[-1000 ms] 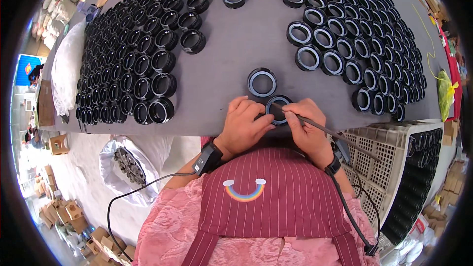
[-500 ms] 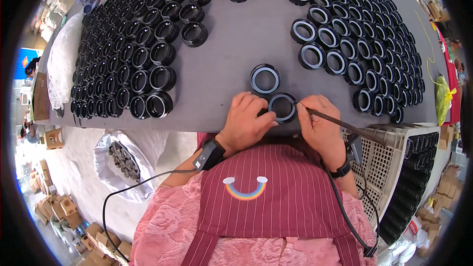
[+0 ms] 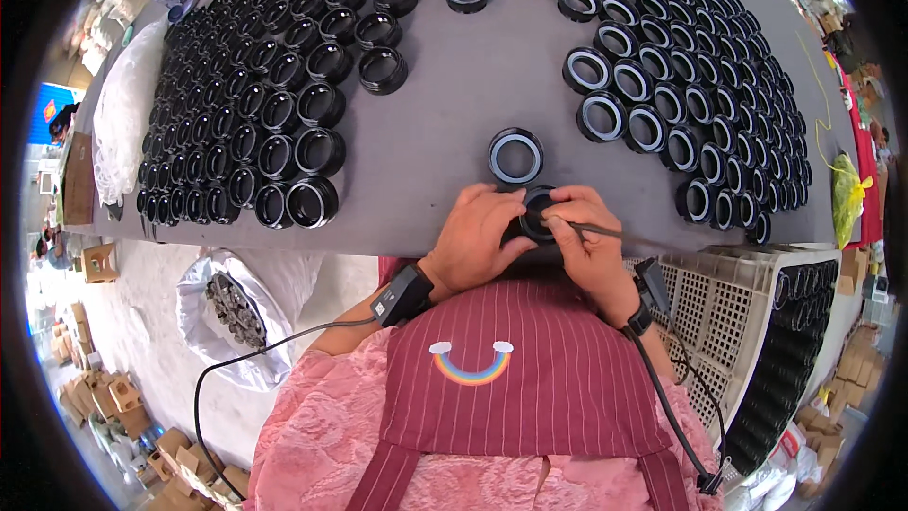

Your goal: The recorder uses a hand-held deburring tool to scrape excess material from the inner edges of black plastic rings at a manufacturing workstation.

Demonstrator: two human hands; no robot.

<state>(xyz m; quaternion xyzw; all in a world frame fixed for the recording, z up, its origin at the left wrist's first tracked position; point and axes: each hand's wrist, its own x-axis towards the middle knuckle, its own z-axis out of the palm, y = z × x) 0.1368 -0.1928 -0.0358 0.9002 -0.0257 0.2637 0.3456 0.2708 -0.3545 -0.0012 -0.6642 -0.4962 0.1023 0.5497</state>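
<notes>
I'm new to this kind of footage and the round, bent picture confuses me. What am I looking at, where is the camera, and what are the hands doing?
There is no machine here: a person works with two bare hands. The camera sits on the person's head and looks down, and its very wide lens bends straight edges, so the grey table looks curved. The forearms come in from the bottom, above a striped apron.

The left hand and right hand together hold one black ring at the near table edge. The right hand also holds a thin tool against it. Just beyond lies a single ring with a pale insert.

Plain black rings fill the left of the table; rings with pale inserts fill the right. A slatted crate stands at the right, a bag of parts on the floor at the left.
</notes>
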